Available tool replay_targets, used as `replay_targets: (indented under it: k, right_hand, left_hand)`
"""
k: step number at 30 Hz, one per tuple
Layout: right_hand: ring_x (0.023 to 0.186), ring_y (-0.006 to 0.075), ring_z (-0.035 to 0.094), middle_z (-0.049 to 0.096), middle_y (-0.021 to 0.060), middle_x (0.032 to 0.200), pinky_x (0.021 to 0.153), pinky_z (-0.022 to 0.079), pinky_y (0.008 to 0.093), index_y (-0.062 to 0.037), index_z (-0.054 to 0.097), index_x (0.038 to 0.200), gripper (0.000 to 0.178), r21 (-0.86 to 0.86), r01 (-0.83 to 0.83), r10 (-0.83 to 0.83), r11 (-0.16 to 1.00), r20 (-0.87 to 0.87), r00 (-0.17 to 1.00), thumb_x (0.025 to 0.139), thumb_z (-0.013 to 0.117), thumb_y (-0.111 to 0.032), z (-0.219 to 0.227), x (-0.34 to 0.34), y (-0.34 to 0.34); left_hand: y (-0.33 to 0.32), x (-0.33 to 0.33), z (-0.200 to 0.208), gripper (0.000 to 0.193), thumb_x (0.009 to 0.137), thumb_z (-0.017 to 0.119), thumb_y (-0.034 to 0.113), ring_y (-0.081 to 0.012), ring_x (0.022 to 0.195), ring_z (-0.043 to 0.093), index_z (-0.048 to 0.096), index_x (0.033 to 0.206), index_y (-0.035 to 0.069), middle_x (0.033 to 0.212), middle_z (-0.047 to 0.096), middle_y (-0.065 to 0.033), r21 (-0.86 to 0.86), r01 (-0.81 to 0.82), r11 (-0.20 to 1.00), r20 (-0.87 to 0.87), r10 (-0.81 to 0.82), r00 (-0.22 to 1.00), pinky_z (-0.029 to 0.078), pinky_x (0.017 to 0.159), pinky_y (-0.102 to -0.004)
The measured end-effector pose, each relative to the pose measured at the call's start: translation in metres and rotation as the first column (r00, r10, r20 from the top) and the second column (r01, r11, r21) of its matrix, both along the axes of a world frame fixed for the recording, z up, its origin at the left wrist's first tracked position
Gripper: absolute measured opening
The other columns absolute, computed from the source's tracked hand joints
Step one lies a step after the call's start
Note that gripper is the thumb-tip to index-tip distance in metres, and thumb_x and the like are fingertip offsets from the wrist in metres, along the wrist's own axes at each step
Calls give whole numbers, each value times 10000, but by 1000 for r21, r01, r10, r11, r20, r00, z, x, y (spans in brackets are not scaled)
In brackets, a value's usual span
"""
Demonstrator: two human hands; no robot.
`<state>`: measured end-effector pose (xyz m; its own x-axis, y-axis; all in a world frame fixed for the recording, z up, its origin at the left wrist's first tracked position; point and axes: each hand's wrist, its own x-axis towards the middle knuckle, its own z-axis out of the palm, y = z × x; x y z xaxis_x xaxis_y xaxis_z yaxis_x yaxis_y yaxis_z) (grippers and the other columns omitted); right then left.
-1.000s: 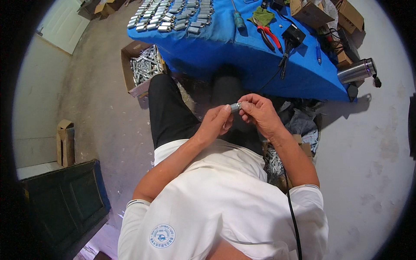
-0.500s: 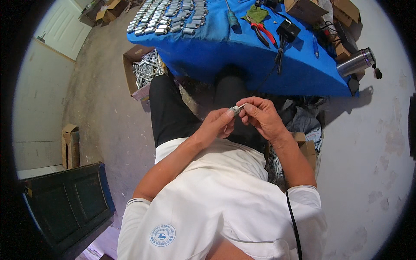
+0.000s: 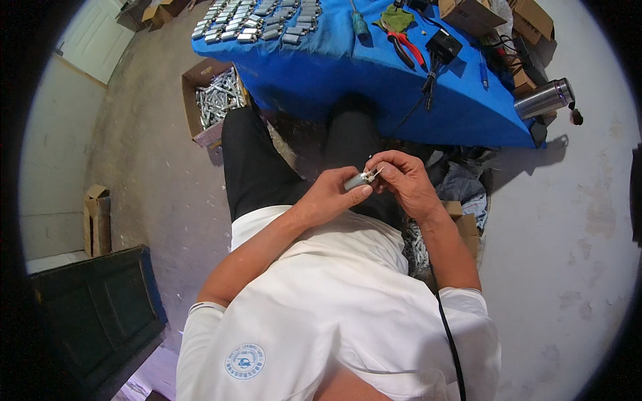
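Note:
Over my lap, my left hand (image 3: 331, 197) is closed round a small silver metal cylinder (image 3: 357, 181) with a whitish fitting at its right end. My thumb lies along the near side of its body. My right hand (image 3: 409, 184) pinches close against that fitting, thumb and forefinger bent together. A thin pale strip or wire (image 3: 378, 172) shows at these fingertips; its exact kind is too small to make out. Rows of similar silver pieces (image 3: 251, 25) lie on the blue-covered table (image 3: 294, 77) ahead, at its left part.
A cardboard box (image 3: 192, 100) full of metal parts stands left of my knees. Red-handled pliers (image 3: 409, 52), a screwdriver (image 3: 360, 25), a green cloth (image 3: 396, 19) and a black adapter (image 3: 443, 48) lie on the table. A steel flask (image 3: 545, 99) is at its right edge.
The cylinder's silver body now shows above my left thumb, where it was mostly covered. My right fingers have shifted slightly at its end. The whole view has moved a little.

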<state>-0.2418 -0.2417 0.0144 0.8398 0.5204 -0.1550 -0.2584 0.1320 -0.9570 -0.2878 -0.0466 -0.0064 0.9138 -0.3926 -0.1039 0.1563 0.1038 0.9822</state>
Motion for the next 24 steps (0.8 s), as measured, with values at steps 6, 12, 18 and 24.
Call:
replay_targets:
  k: [6, 12, 18, 24]
  right_hand:
    - [745, 95, 598, 658, 38, 874, 664, 502, 235, -41, 674, 995, 176, 44, -65, 67, 997, -57, 996, 939, 608, -194, -8, 5, -3]
    - [755, 98, 606, 658, 40, 901, 674, 515, 233, -35, 668, 1002, 180, 145, -60, 81, 988, -141, 987, 943, 602, -191, -13, 4, -2]
    - [773, 94, 613, 665, 39, 914, 666, 517, 228, -30, 670, 1025, 195, 63, 6, 7, 998, -193, 981, 948, 592, -192, -15, 6, -3]
    - [700, 82, 575, 645, 18, 764, 619, 460, 244, -3, 688, 887, 260, -424, 278, -177, 862, 262, 949, 924, 638, -256, -14, 20, -18]
  left_hand:
    - [-1, -2, -2, 361, 947, 594, 336, -78, 702, 463, 601, 1077, -1, 777, 538, 2, 174, 70, 982, 45, -79, 996, 400, 605, -244]
    - [-2, -4, 0, 288, 967, 564, 283, -95, 688, 454, 584, 1027, 2, 764, 532, -19, 194, 47, 980, 91, -66, 994, 398, 593, -261]
    - [-4, -1, -2, 252, 963, 570, 262, -110, 622, 441, 547, 939, 13, 700, 503, -44, 298, -71, 952, 190, 14, 982, 391, 548, -289]
    - [-2, -2, -4, 234, 953, 580, 235, -104, 593, 392, 521, 880, 20, 652, 456, -39, 363, -96, 927, 188, 28, 982, 341, 515, -294]
